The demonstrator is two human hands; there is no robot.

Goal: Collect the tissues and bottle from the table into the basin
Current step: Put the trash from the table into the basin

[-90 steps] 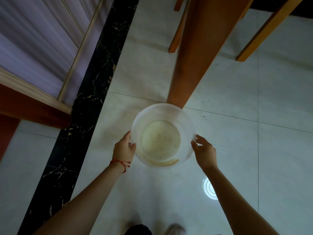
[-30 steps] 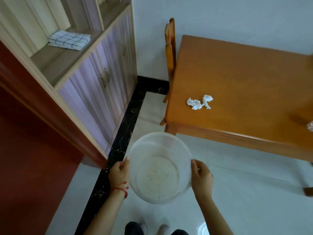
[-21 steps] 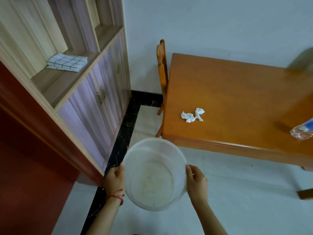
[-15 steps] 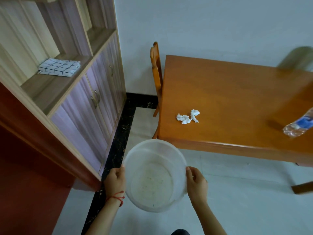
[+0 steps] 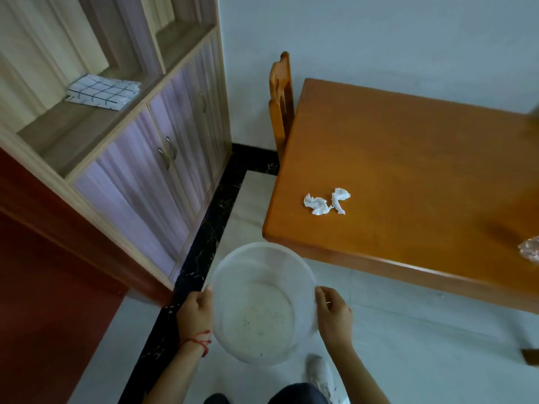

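I hold a round translucent white basin (image 5: 262, 301) in front of me above the floor, just short of the table's near-left corner. My left hand (image 5: 194, 313) grips its left rim and my right hand (image 5: 334, 314) grips its right rim. Nothing lies inside the basin. Two crumpled white tissues (image 5: 325, 203) sit on the orange wooden table (image 5: 408, 176) near its left edge. At the right frame border, the end of a clear plastic bottle (image 5: 530, 253) lies on the table, mostly cut off.
A wooden chair (image 5: 281, 100) is tucked at the table's far left side against the white wall. A cabinet with purple doors (image 5: 151, 170) stands to my left, a folded checked cloth (image 5: 102, 91) on its shelf. Pale tiled floor (image 5: 408, 330) spreads below.
Between three and one seconds ago the view rose from the floor to the table. Since then I have come closer to the table with the basin; the bottle slid toward the right border.
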